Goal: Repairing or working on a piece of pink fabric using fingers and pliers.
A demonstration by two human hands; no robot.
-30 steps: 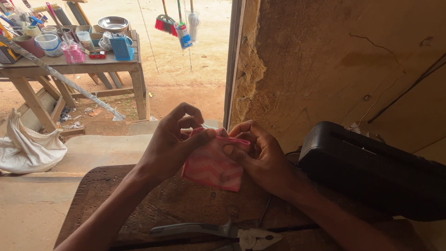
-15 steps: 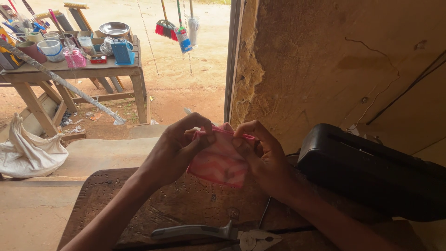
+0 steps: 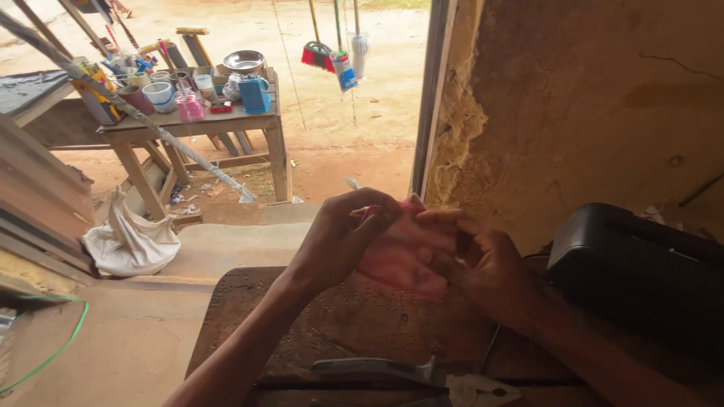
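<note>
Worn wooden table (image 3: 317,332), one pliers (image 3: 422,374), left hand (image 3: 343,237) and right hand (image 3: 483,264) pinching one pink cloth (image 3: 400,256)

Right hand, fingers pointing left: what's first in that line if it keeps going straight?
The pink cloth, which the right hand already pinches at its top edge. Just past it sits the left hand, gripping the same cloth. Depth between the fingers is unclear.
</note>
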